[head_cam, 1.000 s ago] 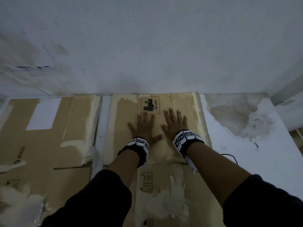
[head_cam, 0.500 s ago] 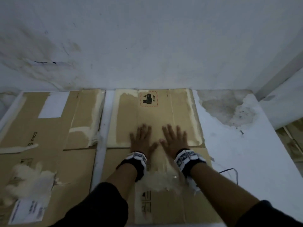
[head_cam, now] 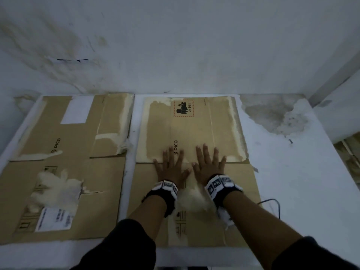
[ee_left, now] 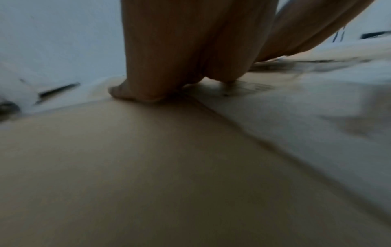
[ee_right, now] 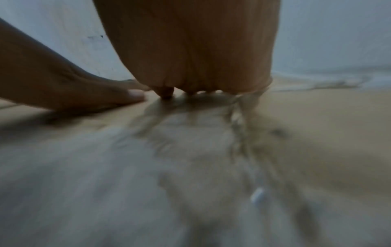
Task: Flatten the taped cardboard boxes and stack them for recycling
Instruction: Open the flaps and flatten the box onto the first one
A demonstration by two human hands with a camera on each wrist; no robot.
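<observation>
**Q:** Your left hand (head_cam: 171, 168) and right hand (head_cam: 209, 165): how are they lying, and why?

**A:** You are spreading both palms flat, fingers straight and fanned, holding nothing. They are pressing side by side, thumbs nearly touching, on the flattened box (head_cam: 194, 133) directly in front of you. Both are straddling the crosswise fold line (head_cam: 237, 162) where the far panel meets the near one. That is probably deliberate: a crease is where board springs back up, so your weight is going where it counts.

**Q:** What are the wrist views adding?

**A:** In the left wrist view your fingers (ee_left: 169, 58) are bearing straight down onto tan board. In the right wrist view your thumb (ee_right: 118, 97) is lying flat beside them. Both pictures are blurred, so finer contact cannot be judged.

**Q:** And just outward from the hands?

**A:** A pale torn tape patch (head_cam: 194, 197) is sitting between your wrists, where the paper surface is looking stripped. The battery label (head_cam: 183, 108) is marking the far end, near the wall (head_cam: 194, 45).

**Q:** Where is the rest of the work lying?

**A:** A second flattened box (head_cam: 64, 168) is lying to the left, apart from yours, with a strip of the white table (head_cam: 292, 182) showing between them. It is carrying a white shipping label (head_cam: 53, 219). A dark cable (head_cam: 272, 203) is trailing off near your right forearm.

**Q:** How far along is the task looking?

**A:** Both boxes are appearing flat but are resting side by side, so the stacking seems not yet done.
</observation>
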